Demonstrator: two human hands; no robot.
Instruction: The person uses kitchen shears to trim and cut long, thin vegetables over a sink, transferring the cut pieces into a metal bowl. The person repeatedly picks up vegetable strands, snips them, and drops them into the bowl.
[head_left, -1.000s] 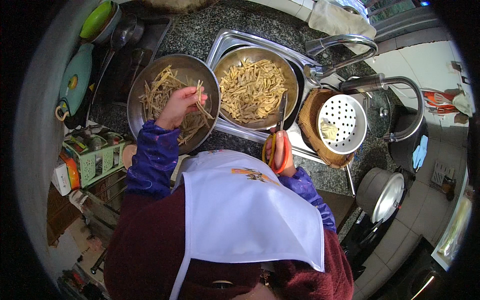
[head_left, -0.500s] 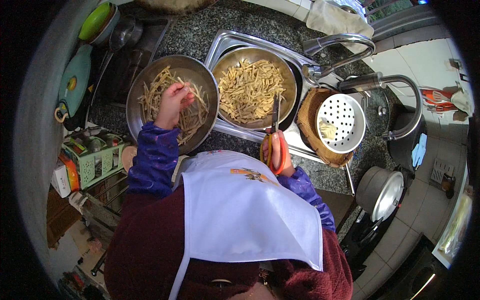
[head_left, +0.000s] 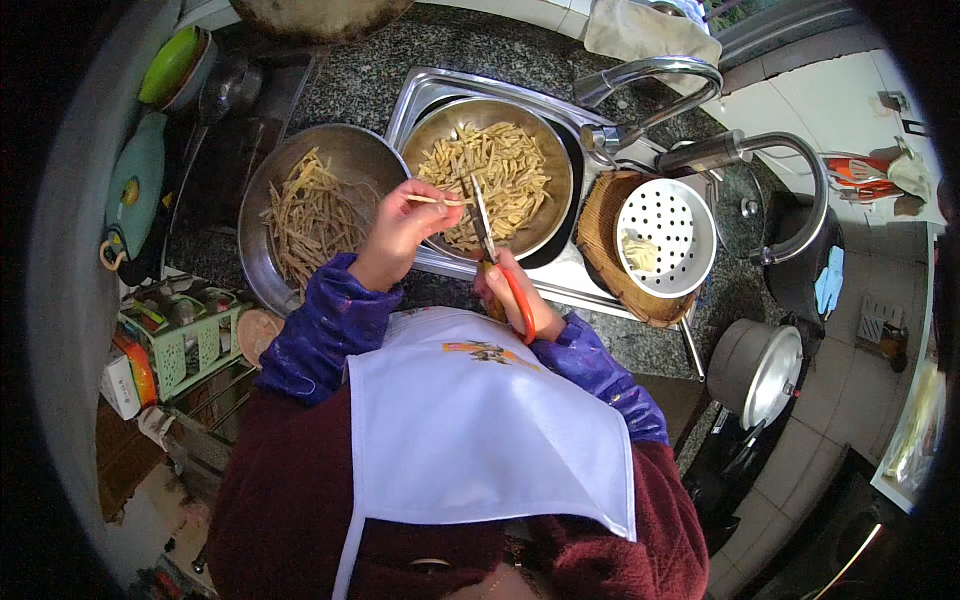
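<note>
My left hand [head_left: 393, 238] is closed on a thin, pale brown dried vegetable strip [head_left: 437, 200], whose end points right toward the scissor blades. The orange-handled scissors [head_left: 482, 218] are held in my right hand [head_left: 540, 312], their blades pointing up and away at that end; whether they touch it I cannot tell. Both hands are over the near left rim of a steel bowl [head_left: 566, 200] with short cut pieces [head_left: 512, 180] in it. Left of it, a wide steel basin [head_left: 372, 158] holds long uncut strips [head_left: 312, 215].
The cut-piece bowl sits over a steel sink [head_left: 425, 82]. On its right, a white colander [head_left: 668, 240] rests on a woven basket [head_left: 600, 215]. Two faucets [head_left: 690, 68] arch over the counter. A pot [head_left: 765, 370] stands far right, a green rack [head_left: 190, 345] low left.
My left hand has come out of the left basin, moving right with a strip to the scissors. The scissors have moved left and tilted toward it. The view has shifted slightly.
</note>
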